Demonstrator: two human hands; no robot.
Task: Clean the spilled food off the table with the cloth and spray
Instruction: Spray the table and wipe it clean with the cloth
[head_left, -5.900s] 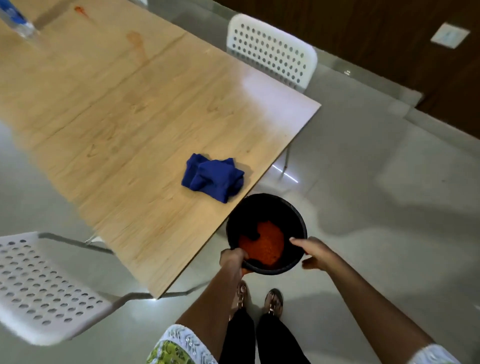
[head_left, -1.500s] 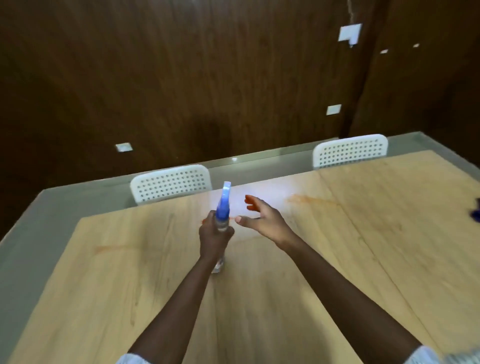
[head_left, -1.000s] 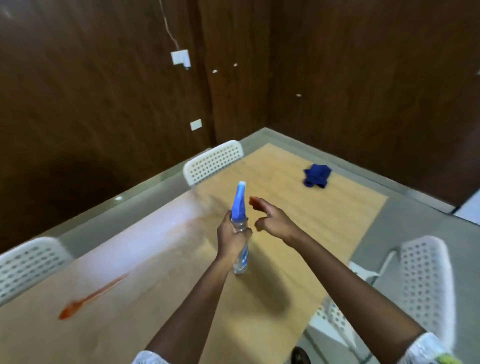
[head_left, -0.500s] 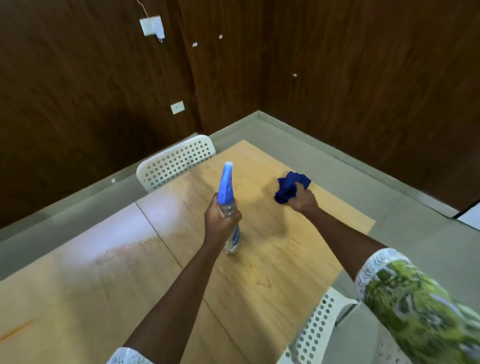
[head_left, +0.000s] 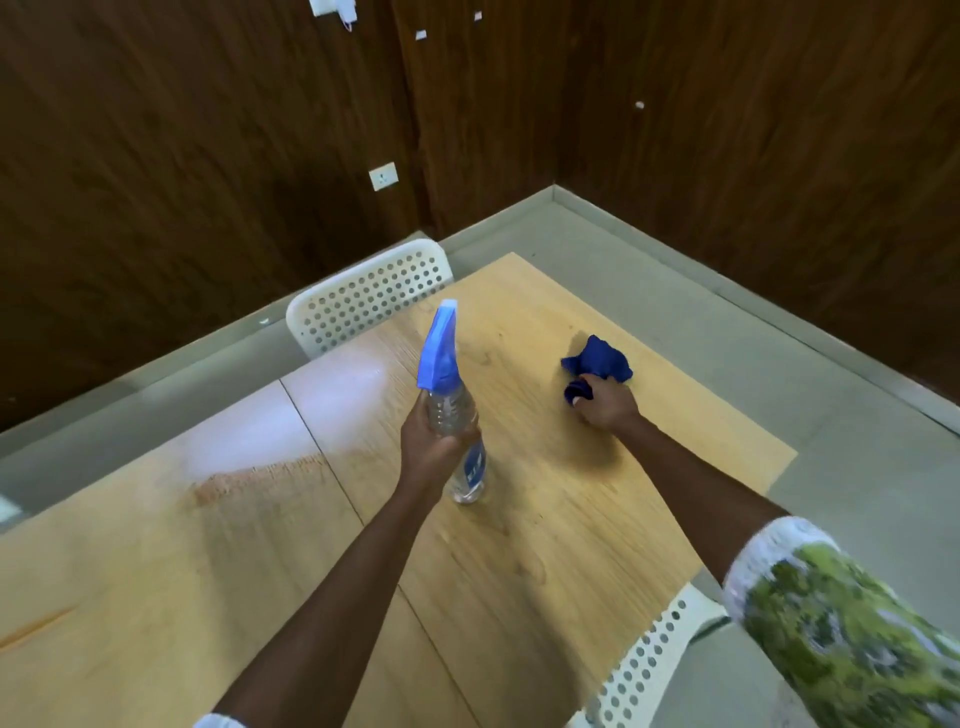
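So the cloth (head_left: 597, 361) sat bunched near the table's (head_left: 545, 519) far right corner, right hand (head_left: 605, 402) clenched around its near end.
Left hand (head_left: 428, 441) was wrapped around the spray (head_left: 451, 410), held upright mid-table. An orange smear (head_left: 249, 478) stayed over to the left, with white chairs (head_left: 371, 296) at the far and near edges.
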